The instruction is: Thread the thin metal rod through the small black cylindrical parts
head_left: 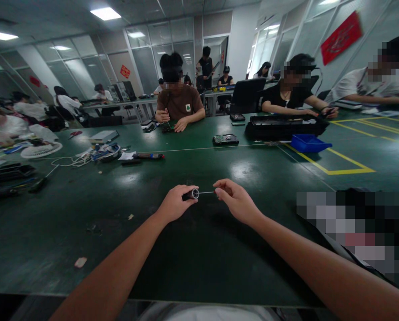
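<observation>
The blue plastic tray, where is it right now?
In the head view, the blue tray sits right of centre on the green table, beyond the right hand, just in front of the long black unit.

Can count two bare arms [119, 263], one left hand [179, 203] and one right hand [238, 203]. Between them, can see one dark tube [188, 195] and one thin metal rod [206, 192]. On the big green table [219, 258], can find one blue bin [309, 142], one long black case [284, 127], two small flat gadgets [225, 139] near that case, one round white grille [41, 150] and at least two pale scraps [81, 262]. Up high, can spot at least four lights [106, 13]. Can see more than eight other people [179, 102].
</observation>
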Demonstrator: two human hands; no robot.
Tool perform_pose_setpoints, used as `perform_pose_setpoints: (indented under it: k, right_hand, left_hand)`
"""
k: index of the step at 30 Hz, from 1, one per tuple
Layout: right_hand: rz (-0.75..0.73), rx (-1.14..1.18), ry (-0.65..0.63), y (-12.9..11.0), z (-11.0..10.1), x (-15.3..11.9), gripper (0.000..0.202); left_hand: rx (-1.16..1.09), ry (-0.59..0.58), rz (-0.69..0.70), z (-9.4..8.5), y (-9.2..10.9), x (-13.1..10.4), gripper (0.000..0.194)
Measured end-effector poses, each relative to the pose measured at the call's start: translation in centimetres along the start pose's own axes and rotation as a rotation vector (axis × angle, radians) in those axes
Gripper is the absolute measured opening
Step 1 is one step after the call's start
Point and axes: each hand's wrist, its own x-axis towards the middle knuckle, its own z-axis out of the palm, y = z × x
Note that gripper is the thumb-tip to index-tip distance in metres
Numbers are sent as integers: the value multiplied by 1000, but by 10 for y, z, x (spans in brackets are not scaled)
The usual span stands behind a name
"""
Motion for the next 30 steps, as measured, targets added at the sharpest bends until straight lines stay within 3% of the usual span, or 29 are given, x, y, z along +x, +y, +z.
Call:
perform_pose_setpoints:
  k: [5, 11, 16, 20, 26, 30]
  right_hand:
    - [78, 40, -49, -2, 0, 2, 37]
    - [16, -28, 7, 2, -1, 1, 27]
    - [-17, 63, 16, 3, 0, 1, 17]
    - [-14, 99, -7, 4, 1, 2, 23]
    - [-38, 79, 90, 2, 1, 0, 19]
    - [-43, 86, 84, 0, 2, 0, 18]
  left_hand:
    - [-7, 12, 11, 1, -2, 0, 41]
    - [-4, 8, 1, 0, 0, 0, 40]
    - [-2, 3, -11, 0, 2, 0, 40]
    - [4, -5, -7, 1, 2, 1, 40]
    - [-4, -7, 3, 1, 3, 1, 39]
    - [1, 12, 1, 0, 4, 0, 40]
